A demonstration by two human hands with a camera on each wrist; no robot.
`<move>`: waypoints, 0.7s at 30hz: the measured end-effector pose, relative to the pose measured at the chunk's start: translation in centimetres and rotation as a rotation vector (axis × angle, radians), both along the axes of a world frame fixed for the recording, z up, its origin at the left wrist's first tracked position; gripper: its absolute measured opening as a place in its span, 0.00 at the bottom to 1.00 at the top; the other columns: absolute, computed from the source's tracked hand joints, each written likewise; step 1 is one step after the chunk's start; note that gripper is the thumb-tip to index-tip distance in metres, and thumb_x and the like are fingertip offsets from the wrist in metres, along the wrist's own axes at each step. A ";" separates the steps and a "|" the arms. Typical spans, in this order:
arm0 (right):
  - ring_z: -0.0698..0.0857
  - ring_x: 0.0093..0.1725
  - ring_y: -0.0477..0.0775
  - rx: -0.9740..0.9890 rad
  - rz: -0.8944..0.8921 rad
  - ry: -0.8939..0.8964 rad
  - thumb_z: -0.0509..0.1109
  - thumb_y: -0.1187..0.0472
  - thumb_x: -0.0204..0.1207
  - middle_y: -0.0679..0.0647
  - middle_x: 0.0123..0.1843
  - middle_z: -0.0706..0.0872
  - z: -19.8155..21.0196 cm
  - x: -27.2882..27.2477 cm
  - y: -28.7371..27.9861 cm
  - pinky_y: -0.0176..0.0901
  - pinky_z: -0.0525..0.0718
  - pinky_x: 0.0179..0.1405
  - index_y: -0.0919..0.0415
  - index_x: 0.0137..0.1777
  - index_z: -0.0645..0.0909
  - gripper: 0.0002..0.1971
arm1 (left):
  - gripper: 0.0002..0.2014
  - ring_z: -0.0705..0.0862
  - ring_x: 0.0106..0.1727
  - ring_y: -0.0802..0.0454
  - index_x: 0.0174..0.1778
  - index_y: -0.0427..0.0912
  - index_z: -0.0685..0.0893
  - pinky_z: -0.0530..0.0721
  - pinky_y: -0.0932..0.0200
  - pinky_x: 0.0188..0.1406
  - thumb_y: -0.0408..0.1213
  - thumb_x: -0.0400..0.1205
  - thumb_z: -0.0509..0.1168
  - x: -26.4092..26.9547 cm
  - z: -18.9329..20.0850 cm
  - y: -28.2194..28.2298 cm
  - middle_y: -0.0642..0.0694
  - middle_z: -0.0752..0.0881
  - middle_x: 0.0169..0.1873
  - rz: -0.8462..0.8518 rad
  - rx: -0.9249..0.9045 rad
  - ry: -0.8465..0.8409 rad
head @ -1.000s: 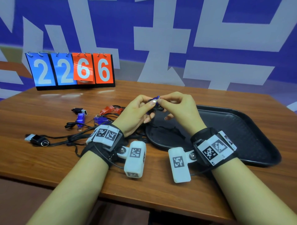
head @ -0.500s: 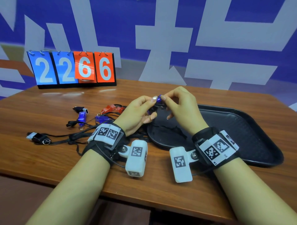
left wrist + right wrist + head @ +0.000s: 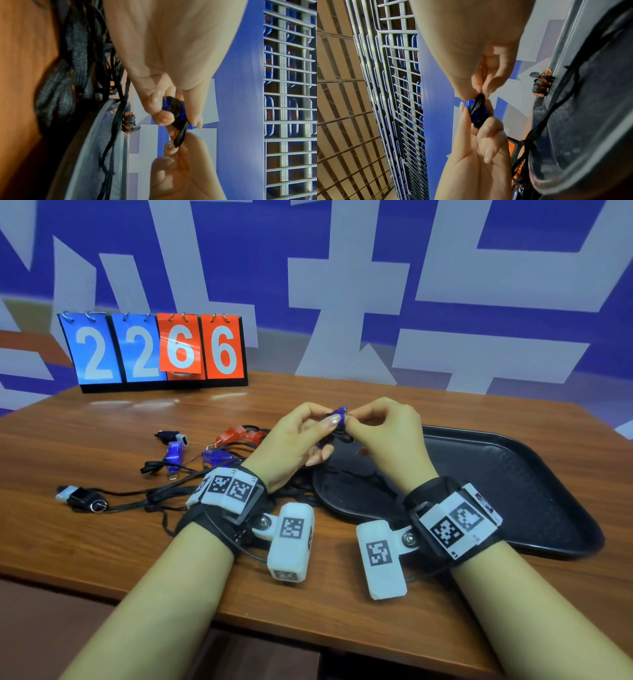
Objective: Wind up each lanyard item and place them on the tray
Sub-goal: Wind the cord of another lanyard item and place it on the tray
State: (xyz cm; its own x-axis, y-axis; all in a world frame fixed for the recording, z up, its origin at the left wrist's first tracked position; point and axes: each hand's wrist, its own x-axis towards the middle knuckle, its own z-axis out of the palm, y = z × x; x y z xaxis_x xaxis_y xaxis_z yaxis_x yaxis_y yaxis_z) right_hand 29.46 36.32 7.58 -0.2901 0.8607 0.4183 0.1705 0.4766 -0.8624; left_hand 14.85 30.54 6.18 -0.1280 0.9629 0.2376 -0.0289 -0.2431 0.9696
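A small blue whistle [image 3: 339, 413] with black cord wound around it is held in the air above the left end of the black tray [image 3: 513, 474]. My left hand [image 3: 329, 422] pinches the whistle [image 3: 173, 108] between thumb and fingers. My right hand [image 3: 354, 417] pinches the loose end of the black cord [image 3: 179, 138] right beside it. A wound orange item [image 3: 128, 123] wrapped in black cord lies on the tray by its rim [image 3: 541, 84]. A loose black cord [image 3: 359, 474] trails over the tray's left part.
Several unwound lanyard items lie tangled on the wooden table left of my hands: red whistles [image 3: 239, 434], blue whistles [image 3: 174, 451], a black one [image 3: 168, 436] and a black-and-white one [image 3: 80, 496]. A flip scoreboard [image 3: 157, 350] stands at the back left.
Both hands stay over the tray's left end. The right hand's fingers have shifted around the whistle with the cord, while the left keeps its pinch.
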 end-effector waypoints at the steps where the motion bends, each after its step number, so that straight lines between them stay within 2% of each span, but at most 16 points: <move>1: 0.88 0.37 0.48 -0.037 -0.013 0.028 0.77 0.62 0.72 0.52 0.41 0.89 -0.1 -0.1 0.0 0.35 0.83 0.27 0.63 0.42 0.89 0.04 | 0.07 0.74 0.24 0.54 0.58 0.34 0.76 0.66 0.67 0.20 0.34 0.88 0.62 0.0 0.0 0.0 0.34 0.78 0.43 0.005 -0.001 0.010; 5: 0.87 0.32 0.46 -0.075 -0.032 0.076 0.78 0.63 0.71 0.54 0.39 0.90 -0.3 -0.1 0.1 0.37 0.84 0.29 0.62 0.40 0.89 0.03 | 0.08 0.76 0.25 0.54 0.59 0.33 0.76 0.68 0.67 0.20 0.31 0.87 0.62 0.1 -0.1 0.2 0.45 0.83 0.35 0.039 0.009 0.022; 8: 0.85 0.32 0.46 -0.009 -0.010 0.031 0.78 0.62 0.73 0.55 0.41 0.89 0.0 0.1 0.0 0.36 0.84 0.26 0.58 0.36 0.87 0.05 | 0.09 0.74 0.28 0.51 0.60 0.31 0.76 0.66 0.65 0.21 0.33 0.88 0.61 0.0 -0.1 0.3 0.41 0.82 0.38 0.074 0.016 -0.013; 10: 0.84 0.34 0.48 0.019 0.030 0.004 0.78 0.62 0.74 0.56 0.43 0.87 0.2 0.2 0.1 0.34 0.82 0.25 0.57 0.35 0.86 0.07 | 0.09 0.76 0.26 0.55 0.60 0.31 0.76 0.66 0.65 0.22 0.33 0.89 0.59 0.1 -0.1 0.3 0.41 0.83 0.42 0.069 0.001 -0.061; 14: 0.81 0.34 0.50 0.073 0.121 0.001 0.76 0.64 0.77 0.57 0.44 0.82 0.3 0.4 0.5 0.36 0.82 0.25 0.67 0.42 0.87 0.06 | 0.08 0.75 0.26 0.58 0.60 0.34 0.76 0.67 0.65 0.24 0.34 0.90 0.56 -0.2 -0.1 0.4 0.44 0.84 0.43 -0.012 -0.017 -0.173; 17: 0.79 0.32 0.47 0.011 0.210 0.077 0.73 0.66 0.79 0.56 0.43 0.81 0.1 0.5 0.6 0.36 0.80 0.26 0.71 0.45 0.85 0.07 | 0.12 0.73 0.27 0.57 0.64 0.35 0.75 0.66 0.64 0.27 0.39 0.91 0.54 -0.5 -0.1 0.3 0.44 0.85 0.45 -0.114 -0.016 -0.207; 21: 0.77 0.31 0.41 -0.164 0.276 0.172 0.71 0.65 0.80 0.48 0.36 0.83 -0.2 0.3 0.3 0.32 0.75 0.26 0.64 0.47 0.84 0.02 | 0.18 0.73 0.30 0.57 0.69 0.30 0.76 0.64 0.64 0.28 0.39 0.92 0.52 -0.4 0.1 0.1 0.45 0.84 0.46 -0.163 -0.003 -0.167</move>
